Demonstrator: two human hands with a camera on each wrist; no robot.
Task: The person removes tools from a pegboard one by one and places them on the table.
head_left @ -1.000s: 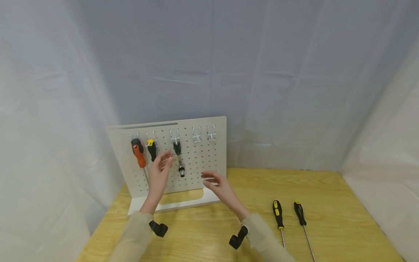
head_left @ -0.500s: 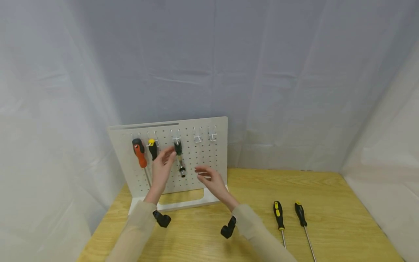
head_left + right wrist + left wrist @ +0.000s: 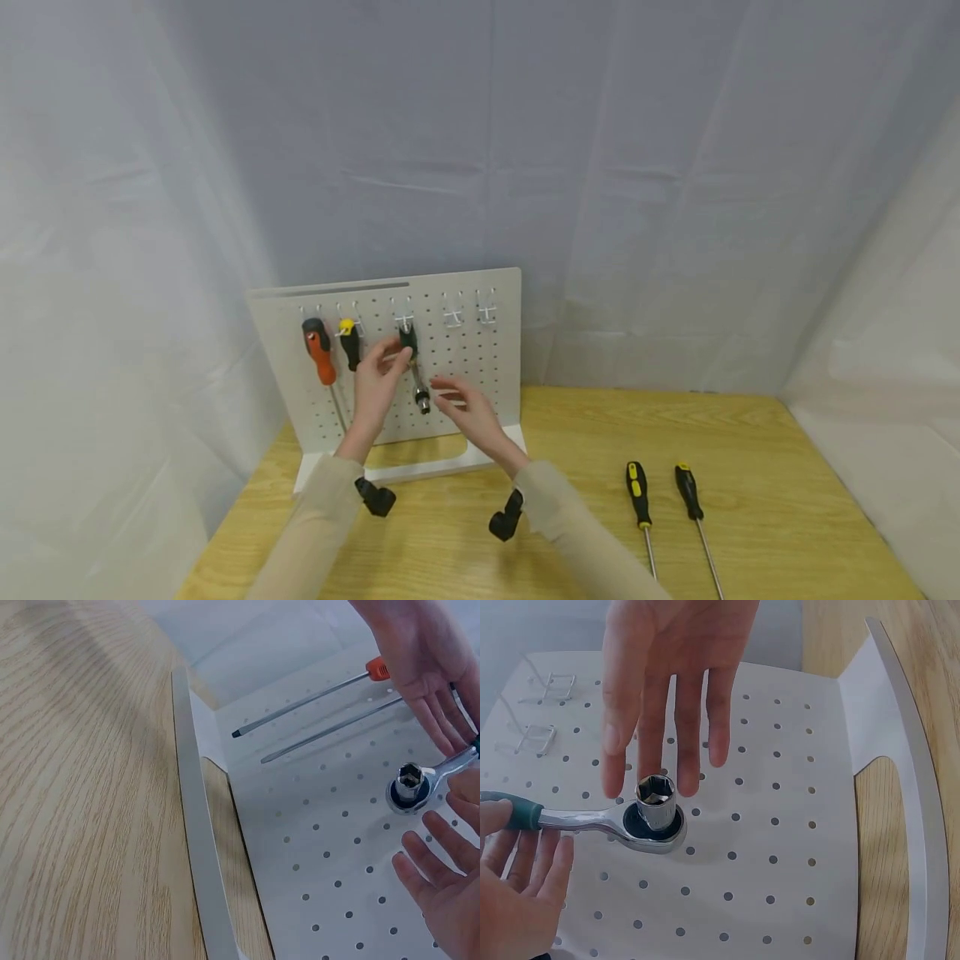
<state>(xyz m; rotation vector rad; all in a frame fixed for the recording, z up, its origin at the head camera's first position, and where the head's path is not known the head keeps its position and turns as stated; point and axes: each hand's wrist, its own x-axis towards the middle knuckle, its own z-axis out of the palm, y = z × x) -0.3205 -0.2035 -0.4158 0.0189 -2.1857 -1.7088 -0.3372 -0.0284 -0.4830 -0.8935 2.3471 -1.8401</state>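
Observation:
A ratchet wrench (image 3: 418, 387) with a dark green handle and a chrome socket hangs by its handle end at a hook (image 3: 403, 322) on the white pegboard (image 3: 465, 367). My left hand (image 3: 375, 385) pinches the handle, the thumb on its front and the fingers behind, as the left wrist view shows. Close to the socket (image 3: 656, 801) is my right hand (image 3: 474, 418), its fingers extended and spread, holding nothing. In the right wrist view the right hand (image 3: 450, 889) lies below the ratchet head (image 3: 409, 791); the handle is partly hidden there.
Left on the board hang an orange-and-black screwdriver (image 3: 320, 354) and a yellow-and-black screwdriver (image 3: 350, 343). Two bare hooks (image 3: 453, 317) are at its right. Two black-and-yellow screwdrivers (image 3: 637, 492) lie on the wooden table (image 3: 765, 467). A pale curtain (image 3: 637, 208) stands behind.
My left hand has moved right and taken hold of the ratchet handle. The socket end has swung slightly right. My right hand has come left toward it.

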